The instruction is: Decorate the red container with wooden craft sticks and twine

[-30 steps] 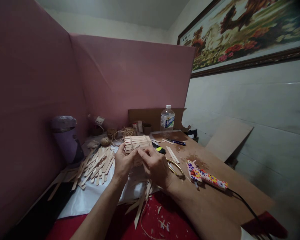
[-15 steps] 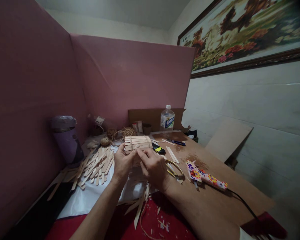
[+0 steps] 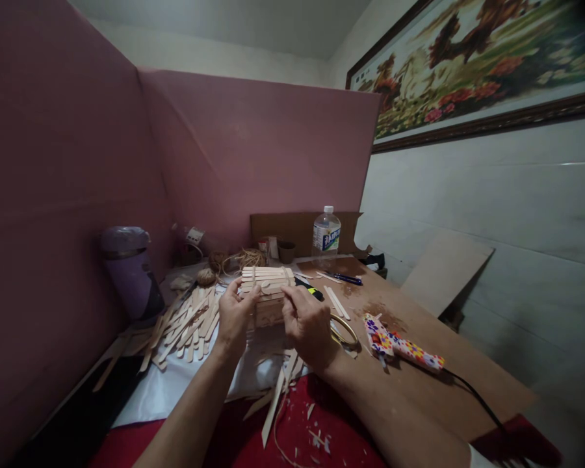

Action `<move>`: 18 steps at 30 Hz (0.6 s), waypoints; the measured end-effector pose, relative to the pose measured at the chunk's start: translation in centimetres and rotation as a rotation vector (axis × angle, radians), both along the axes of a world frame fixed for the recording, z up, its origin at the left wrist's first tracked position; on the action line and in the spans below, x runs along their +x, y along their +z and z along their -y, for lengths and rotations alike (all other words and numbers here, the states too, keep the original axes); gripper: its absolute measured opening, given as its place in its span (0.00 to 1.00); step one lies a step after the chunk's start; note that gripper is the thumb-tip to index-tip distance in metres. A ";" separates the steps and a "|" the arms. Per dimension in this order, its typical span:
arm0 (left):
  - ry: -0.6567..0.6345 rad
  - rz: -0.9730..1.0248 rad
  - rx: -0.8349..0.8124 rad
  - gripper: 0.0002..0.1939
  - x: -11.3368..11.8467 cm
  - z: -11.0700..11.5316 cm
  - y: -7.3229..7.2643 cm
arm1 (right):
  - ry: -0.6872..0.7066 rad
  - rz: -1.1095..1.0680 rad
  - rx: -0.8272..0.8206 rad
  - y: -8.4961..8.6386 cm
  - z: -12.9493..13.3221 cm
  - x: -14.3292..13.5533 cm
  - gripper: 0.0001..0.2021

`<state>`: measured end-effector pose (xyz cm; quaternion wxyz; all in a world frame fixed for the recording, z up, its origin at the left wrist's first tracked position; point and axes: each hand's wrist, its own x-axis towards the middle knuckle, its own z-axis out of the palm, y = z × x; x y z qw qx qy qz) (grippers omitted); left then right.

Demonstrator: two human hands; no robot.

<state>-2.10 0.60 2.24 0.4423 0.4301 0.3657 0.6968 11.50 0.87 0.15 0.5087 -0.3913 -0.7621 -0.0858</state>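
A small craft-stick box (image 3: pixel 269 278), its slatted top trimmed with twine near both ends, is held up in front of me. My left hand (image 3: pixel 234 313) is closed round its left end, the thumb on the front edge beside a small pale wooden piece (image 3: pixel 268 286). At the right front edge, my right hand (image 3: pixel 308 320) has its fingers bent and pinched against the box. Its fingertips partly hide that corner. Below the box's top, its front wall (image 3: pixel 269 313) shows between the hands.
Loose craft sticks (image 3: pixel 195 322) are heaped at left, near a purple tumbler (image 3: pixel 131 276). Twine (image 3: pixel 252 257) and a plastic bottle (image 3: pixel 326 235) stand behind. Scissors (image 3: pixel 346 330), a utility knife (image 3: pixel 316 293) and a corded, flower-patterned glue gun (image 3: pixel 402 344) lie at right.
My right hand has shifted right, from the middle of the box's front edge to its right end. More of the front wall shows. My left thumb has drawn slightly left.
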 end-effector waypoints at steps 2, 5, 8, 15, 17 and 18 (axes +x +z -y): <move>0.003 0.007 0.003 0.24 -0.1 -0.1 -0.1 | 0.007 0.000 -0.009 0.0 0.1 0.0 0.12; 0.019 0.000 0.018 0.22 -0.2 -0.3 -0.3 | 0.031 0.016 -0.015 0.1 0.3 -0.1 0.12; 0.039 -0.012 0.014 0.20 -0.2 -0.4 -0.3 | 0.025 0.039 -0.010 0.1 0.4 -0.2 0.12; 0.053 -0.043 0.013 0.20 -0.1 -0.3 -0.2 | 0.023 0.068 -0.020 0.2 0.7 -0.2 0.13; 0.055 -0.040 0.012 0.21 -0.1 -0.3 -0.1 | 0.022 0.071 -0.021 0.2 0.7 -0.2 0.13; 0.054 -0.040 0.010 0.21 0.0 -0.2 -0.1 | 0.021 0.074 -0.019 0.2 0.7 -0.2 0.13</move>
